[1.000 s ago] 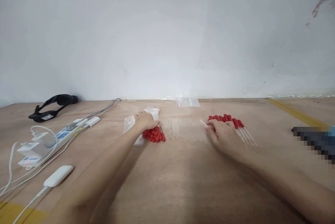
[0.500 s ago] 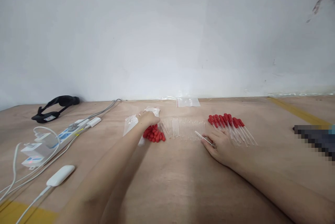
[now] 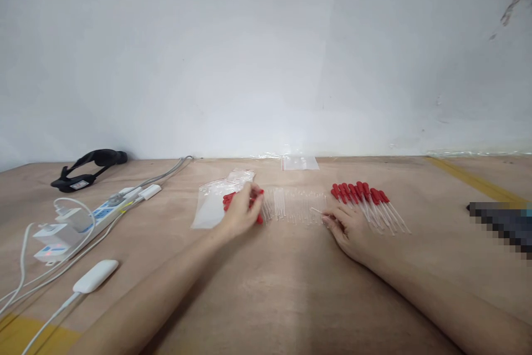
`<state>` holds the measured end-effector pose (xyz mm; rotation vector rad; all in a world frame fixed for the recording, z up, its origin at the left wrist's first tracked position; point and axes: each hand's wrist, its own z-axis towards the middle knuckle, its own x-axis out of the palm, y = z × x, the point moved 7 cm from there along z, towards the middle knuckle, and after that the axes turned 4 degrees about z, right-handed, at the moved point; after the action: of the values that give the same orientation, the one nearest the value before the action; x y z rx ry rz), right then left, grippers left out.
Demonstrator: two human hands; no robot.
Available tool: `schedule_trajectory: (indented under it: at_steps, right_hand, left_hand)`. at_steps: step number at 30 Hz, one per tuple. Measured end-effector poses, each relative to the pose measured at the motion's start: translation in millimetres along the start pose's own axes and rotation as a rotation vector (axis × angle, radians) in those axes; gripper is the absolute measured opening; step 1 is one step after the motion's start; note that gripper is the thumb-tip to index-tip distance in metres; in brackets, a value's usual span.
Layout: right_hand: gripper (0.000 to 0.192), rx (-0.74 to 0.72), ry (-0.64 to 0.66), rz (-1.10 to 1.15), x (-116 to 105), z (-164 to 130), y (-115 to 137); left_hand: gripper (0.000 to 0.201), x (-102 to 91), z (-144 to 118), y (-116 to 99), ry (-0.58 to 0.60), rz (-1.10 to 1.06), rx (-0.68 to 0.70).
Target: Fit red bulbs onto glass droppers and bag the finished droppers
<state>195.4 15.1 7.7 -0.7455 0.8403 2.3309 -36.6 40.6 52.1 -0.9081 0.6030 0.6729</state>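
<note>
Two hands on a brown table [image 3: 266,294] under a white wall [image 3: 266,56], left hand [image 3: 240,212] curled over red caps [image 3: 228,199], right hand [image 3: 349,223] pinching a glass tube [image 3: 316,211].

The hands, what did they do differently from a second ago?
The left hand drew back from the clear plastic bag onto the pile of small red rubber caps. The right hand slid towards the body, off the row of red-capped glass droppers, pinching one thin clear glass tube. The bare tubes, white power strip and black headset stayed put.

Red rubber bulbs [image 3: 228,200]; clear glass tubes [image 3: 293,204]; tan table [image 3: 291,288]; white power strip [image 3: 83,220]; black strap [image 3: 89,162].
</note>
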Motion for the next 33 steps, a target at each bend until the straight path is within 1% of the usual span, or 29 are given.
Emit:
schedule_trajectory:
  at_steps: [3,5,7,10,15,20,23,28,33]
  right_hand:
    - [0.021,-0.016,0.019,0.121,-1,1,7]
    - [0.021,-0.025,0.03,0.167,0,2,12]
    - [0.021,-0.033,0.047,0.181,3,2,18]
    - [0.021,-0.058,0.073,0.168,7,2,25]
    - [0.021,-0.088,0.121,0.13,11,2,32]
    - [0.02,-0.081,0.167,0.09,14,2,34]
    - [0.02,-0.091,0.222,0.11,16,2,33]
    - [0.025,-0.121,0.32,0.063,16,1,35]
    - [0.028,-0.149,0.319,-0.053,14,0,39]
  left_hand:
    - [0.015,27.1,-26,-27,0.112,-0.049,0.134]
    - [0.013,39.5,-35,-35,0.161,-0.048,0.147]
    - [0.013,46.2,-37,-36,0.181,-0.06,0.123]
    - [0.013,50.1,-36,-36,0.189,-0.082,0.104]
    - [0.012,53.3,-35,-37,0.211,-0.092,0.15]
    - [0.014,53.7,-37,-37,0.201,-0.12,0.177]
    - [0.014,53.9,-39,-37,0.202,-0.162,0.205]
    - [0.016,59.7,-44,-41,0.277,-0.13,0.277]
    - [0.017,64.0,-47,-44,0.32,-0.079,0.325]
